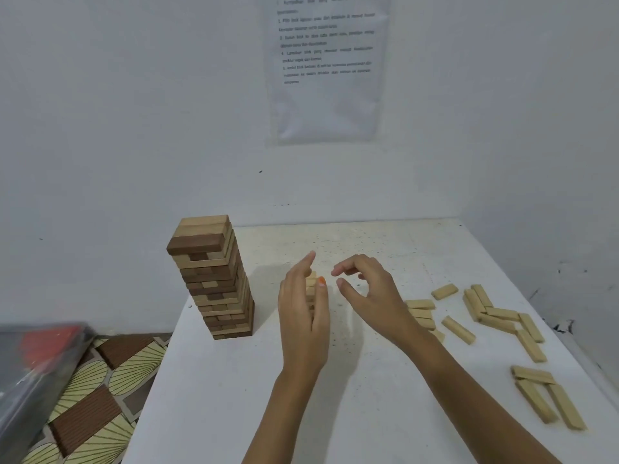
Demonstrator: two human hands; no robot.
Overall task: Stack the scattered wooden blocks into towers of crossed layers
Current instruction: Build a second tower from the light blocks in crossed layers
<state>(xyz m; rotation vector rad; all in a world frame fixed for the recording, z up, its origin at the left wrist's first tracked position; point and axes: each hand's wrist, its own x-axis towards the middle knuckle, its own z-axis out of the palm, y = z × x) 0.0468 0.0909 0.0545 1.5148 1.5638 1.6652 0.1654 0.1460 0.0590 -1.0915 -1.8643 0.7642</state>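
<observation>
Firstly, bench (234,396): one white, speckled top that filled the lower middle and right of the frame, against a white wall corner.
Tall tower (214,279): one, left of centre near the bench's left edge; crossed layers of dark and pale blocks, upright, too many layers to count surely.
Short tower (311,293): one, pale, at the centre of the frame; mostly hidden behind the left hand, so its layers could not be counted.
Loose blocks (458,329): about fifteen pale ones lying flat at the right of the frame, some overlapping, a few partly hidden by the right forearm.
Left hand (303,316): fingers straight and pointing up, set flat along the short tower's left side, thumb in front of it; it gripped nothing.
Right hand (365,296): just right of the short tower and apart from it, fingers loosely curled, thumb and forefinger parted, holding nothing.
Paper sheet (326,68): one, on the wall at top centre, its print blurred.
Floor mat (100,396): one patterned piece at lower left.
Grey object (33,363): one, blurred, with a red patch, at far lower left.
</observation>
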